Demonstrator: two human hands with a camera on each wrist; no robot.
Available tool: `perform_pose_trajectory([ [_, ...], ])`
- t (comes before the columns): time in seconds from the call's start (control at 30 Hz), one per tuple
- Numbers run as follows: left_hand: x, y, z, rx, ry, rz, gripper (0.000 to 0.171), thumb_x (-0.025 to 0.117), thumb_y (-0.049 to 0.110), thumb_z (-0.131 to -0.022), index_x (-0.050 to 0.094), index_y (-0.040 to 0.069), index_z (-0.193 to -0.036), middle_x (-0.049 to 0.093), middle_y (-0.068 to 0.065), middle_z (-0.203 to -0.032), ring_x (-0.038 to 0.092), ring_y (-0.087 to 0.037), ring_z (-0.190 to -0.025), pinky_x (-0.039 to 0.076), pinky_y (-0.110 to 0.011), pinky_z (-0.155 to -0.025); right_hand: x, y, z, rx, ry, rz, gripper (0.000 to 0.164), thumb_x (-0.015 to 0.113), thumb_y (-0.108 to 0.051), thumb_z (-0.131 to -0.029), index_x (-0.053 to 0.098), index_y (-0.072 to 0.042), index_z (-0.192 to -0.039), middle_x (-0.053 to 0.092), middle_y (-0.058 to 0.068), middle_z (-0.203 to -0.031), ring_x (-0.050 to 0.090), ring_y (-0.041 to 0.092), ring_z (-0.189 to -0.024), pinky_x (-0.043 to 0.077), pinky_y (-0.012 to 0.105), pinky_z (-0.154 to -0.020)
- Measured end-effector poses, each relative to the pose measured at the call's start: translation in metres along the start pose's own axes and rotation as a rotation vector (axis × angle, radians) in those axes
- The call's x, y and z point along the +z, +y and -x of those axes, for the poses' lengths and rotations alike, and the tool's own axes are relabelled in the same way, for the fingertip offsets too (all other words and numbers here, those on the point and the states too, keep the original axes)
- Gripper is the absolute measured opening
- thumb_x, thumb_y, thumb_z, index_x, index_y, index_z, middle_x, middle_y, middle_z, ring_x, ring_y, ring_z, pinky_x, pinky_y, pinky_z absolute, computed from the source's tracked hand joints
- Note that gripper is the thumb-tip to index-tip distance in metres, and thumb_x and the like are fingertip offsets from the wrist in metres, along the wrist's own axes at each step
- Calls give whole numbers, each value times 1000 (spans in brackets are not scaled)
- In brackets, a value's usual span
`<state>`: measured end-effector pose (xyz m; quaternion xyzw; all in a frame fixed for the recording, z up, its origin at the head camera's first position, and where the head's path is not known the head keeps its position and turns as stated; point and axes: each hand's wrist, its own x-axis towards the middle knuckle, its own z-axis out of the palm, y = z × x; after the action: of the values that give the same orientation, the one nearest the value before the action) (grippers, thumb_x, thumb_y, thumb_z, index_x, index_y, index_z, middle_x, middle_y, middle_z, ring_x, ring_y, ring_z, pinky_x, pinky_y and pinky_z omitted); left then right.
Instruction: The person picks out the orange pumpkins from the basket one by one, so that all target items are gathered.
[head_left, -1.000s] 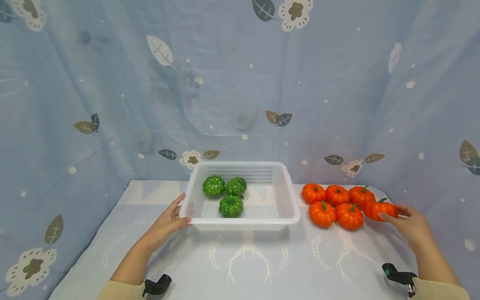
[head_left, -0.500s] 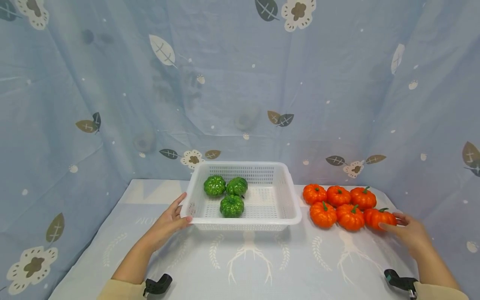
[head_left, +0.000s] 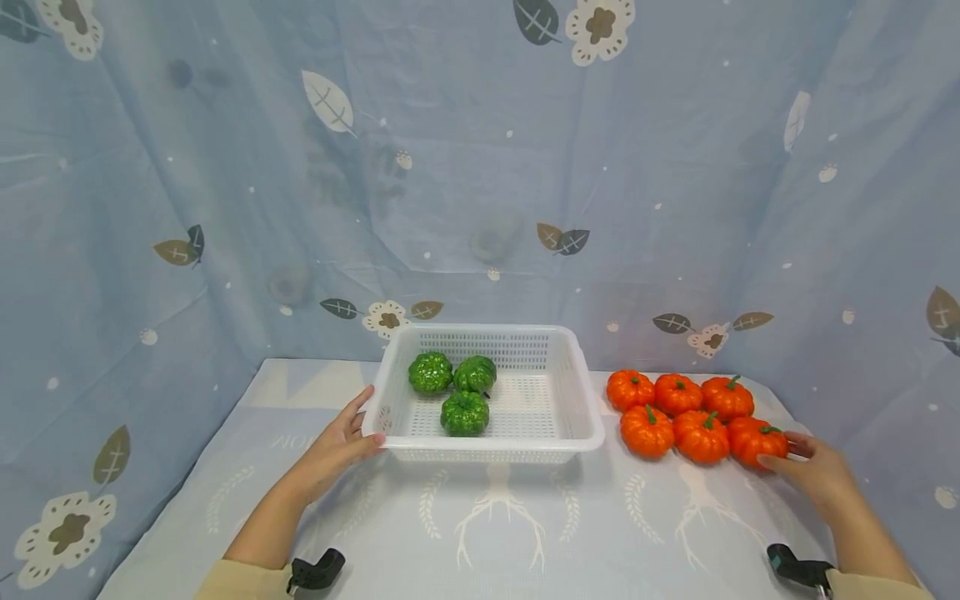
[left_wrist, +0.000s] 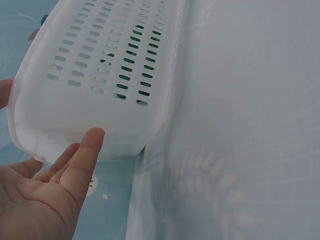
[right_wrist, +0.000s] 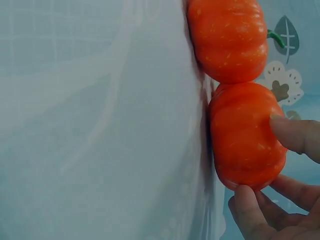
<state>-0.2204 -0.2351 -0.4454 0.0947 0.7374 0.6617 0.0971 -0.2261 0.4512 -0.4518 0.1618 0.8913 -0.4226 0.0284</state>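
A white plastic basket (head_left: 491, 444) holds three glossy green pumpkins, among them a front one (head_left: 464, 414). My left hand (head_left: 330, 454) grips its near left corner, thumb over the rim, fingers against the outside of the slotted end wall (left_wrist: 75, 107). At the right, my right hand (head_left: 821, 473) holds an orange pumpkin (head_left: 752, 442) by its right side. In the right wrist view the thumb presses one side of this pumpkin (right_wrist: 247, 137) and the fingertips touch its underside end. It sits against the neighbouring pumpkin (right_wrist: 230, 40).
Several other orange pumpkins stand in two rows beside the basket, such as the back left one (head_left: 630, 390). A pale patterned cloth covers the table (head_left: 495, 542). Behind hangs a blue leaf-print curtain (head_left: 480, 167). Black camera mounts (head_left: 318, 571) sit at both wrists.
The orange pumpkin in my right hand has come down and slightly toward me, into the front row at its right end. My left hand and the basket stay in place.
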Motion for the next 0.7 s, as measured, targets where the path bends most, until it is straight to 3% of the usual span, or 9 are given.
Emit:
perform_pose_trajectory([
  [0.17, 1, 0, -1, -3, 1, 9, 93, 65, 8, -96, 1, 18, -162, 30, -24, -156, 39, -45, -136, 49, -30, -95, -1, -1, 0, 10, 18, -12, 91, 65, -41, -95, 18, 15, -149, 21, 42, -149, 19, 60, -134, 28, 69, -105],
  [0.5, 2, 0, -2, -12, 4, 2, 93, 66, 8, -95, 2, 19, -162, 29, -24, -157, 40, -42, -138, 49, -32, -97, 2, 1, 0, -53, 47, -16, 77, 63, -28, -98, 23, 17, -146, 25, 43, -146, 23, 59, -133, 31, 66, -104],
  [0.7, 2, 0, -1, -7, 6, -8, 93, 66, 8, -95, 2, 19, -162, 30, -23, -157, 41, -41, -137, 49, -32, -97, 4, 2, -1, -15, 50, -33, 80, 64, -29, -98, 21, 15, -148, 22, 41, -149, 19, 58, -135, 26, 70, -106],
])
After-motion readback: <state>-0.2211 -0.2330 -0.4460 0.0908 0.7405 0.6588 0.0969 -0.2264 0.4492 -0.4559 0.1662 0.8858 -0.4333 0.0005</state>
